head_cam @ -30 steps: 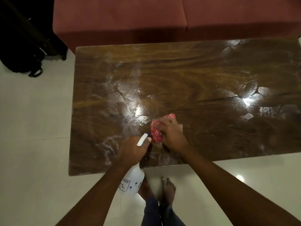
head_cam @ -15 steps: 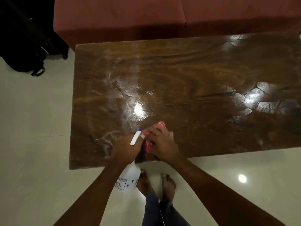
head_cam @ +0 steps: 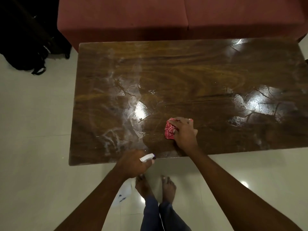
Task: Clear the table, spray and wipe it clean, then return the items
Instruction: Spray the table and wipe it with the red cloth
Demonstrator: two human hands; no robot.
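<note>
A dark wooden table (head_cam: 191,75) fills the middle of the view, its top wet with spray streaks on the left half and glare patches. My right hand (head_cam: 184,130) presses a crumpled red cloth (head_cam: 170,130) onto the table near its front edge, fingers curled over the cloth. My left hand (head_cam: 133,163) grips the neck of a white spray bottle (head_cam: 124,192) just past the table's front edge, over the floor. The bottle's white trigger head (head_cam: 146,157) pokes out to the right of my fingers; its body hangs below my wrist.
A red sofa (head_cam: 166,19) runs along the table's far side. A black bag (head_cam: 28,39) lies on the pale tiled floor at the upper left. My bare feet (head_cam: 155,187) stand on the floor at the table's front edge.
My right hand has slid the red cloth to the right along the front of the table. My left hand has drawn back with the bottle, off the table's front edge.
</note>
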